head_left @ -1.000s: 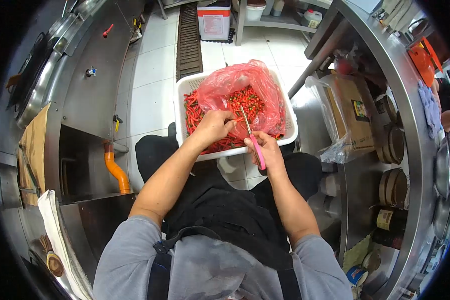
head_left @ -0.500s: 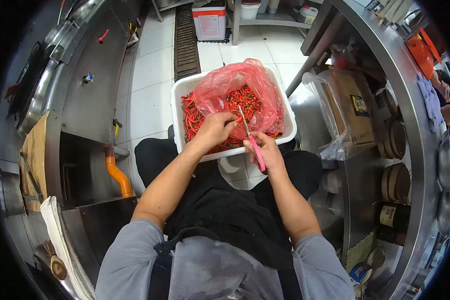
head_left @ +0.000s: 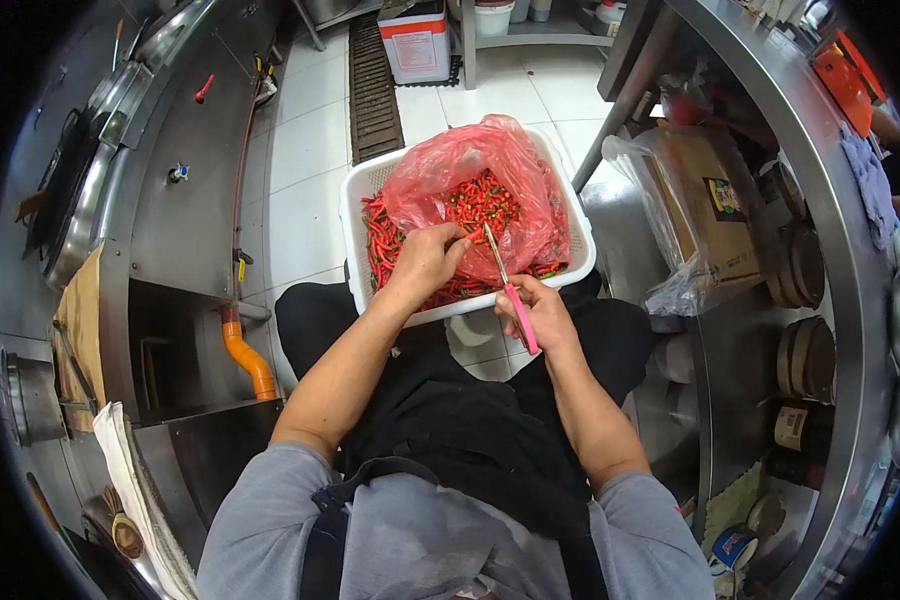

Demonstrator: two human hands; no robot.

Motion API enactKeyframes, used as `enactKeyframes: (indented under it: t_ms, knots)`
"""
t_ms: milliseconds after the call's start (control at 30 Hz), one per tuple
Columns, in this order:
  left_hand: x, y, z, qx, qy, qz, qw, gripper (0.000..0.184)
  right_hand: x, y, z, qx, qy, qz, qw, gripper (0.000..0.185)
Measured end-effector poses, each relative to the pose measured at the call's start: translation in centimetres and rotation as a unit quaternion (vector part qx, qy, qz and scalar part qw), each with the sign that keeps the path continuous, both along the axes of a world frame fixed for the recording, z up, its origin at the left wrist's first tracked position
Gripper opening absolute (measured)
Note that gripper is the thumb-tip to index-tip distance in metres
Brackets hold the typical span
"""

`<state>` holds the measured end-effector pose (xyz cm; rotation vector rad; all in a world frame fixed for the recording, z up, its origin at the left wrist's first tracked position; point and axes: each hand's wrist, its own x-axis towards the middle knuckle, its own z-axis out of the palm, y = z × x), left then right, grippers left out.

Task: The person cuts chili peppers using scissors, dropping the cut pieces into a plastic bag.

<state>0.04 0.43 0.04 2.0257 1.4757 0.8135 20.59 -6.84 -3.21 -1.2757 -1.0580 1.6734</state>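
Note:
My right hand (head_left: 537,310) grips a pair of scissors (head_left: 522,316) by the pink handles, the metal blades pointing up and away over the basket. To its left, my left hand (head_left: 430,260) is pinched on a red chili pepper, mostly hidden by the fingers, beside the blades. Below both hands is a white plastic basket (head_left: 354,222) of whole red chilies (head_left: 383,238). Inside it lies a translucent red plastic bag (head_left: 425,187), its mouth open, with many short cut chili pieces (head_left: 482,203).
The basket stands between my knees. A steel counter with an orange pipe (head_left: 245,352) runs along the left. On the right, a steel shelf unit holds a plastic-wrapped cardboard box (head_left: 715,205). A floor drain grate (head_left: 375,90) and a white-and-red container (head_left: 416,45) lie ahead.
My right hand with the scissors has shifted slightly down and right, away from my left hand. The chili between the left fingers shows less. The view has shifted slightly.

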Motion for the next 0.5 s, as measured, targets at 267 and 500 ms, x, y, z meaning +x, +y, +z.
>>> enactKeyframes:
  t_ms: [267,500]
  knots:
    - [1.5,-0.6,1.0,0.007,-0.007,-0.055,0.998,0.019,-0.3,0.5,0.5,0.017,0.003,-0.004,1.000,0.048]
    - [1.1,1.5,-1.3,0.000,0.119,-0.027,0.993,0.019,0.2,1.3,0.4,-0.023,-0.025,0.016,0.999,0.047]
